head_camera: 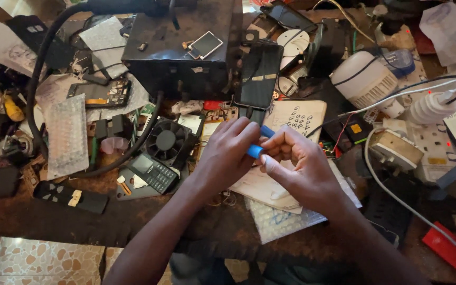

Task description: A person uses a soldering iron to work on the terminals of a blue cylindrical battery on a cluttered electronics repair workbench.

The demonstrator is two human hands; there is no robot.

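A cluttered workbench (149, 221) is seen from above. At the centre, a small blue cylinder (255, 151) is gripped between the left hand (228, 155) and the right hand (296, 163), whose fingertips meet around it. Beneath the hands a handwritten notebook (296, 119) and bubble wrap (281, 224) are spread. Just left of the hands a small black fan (165, 141) and a keypad phone (151, 171) are lying. Above them a dark phone (259, 74) is propped against a black box (178, 47). To the right, a white bulb (434, 107) and white cables (397, 95) are seen.
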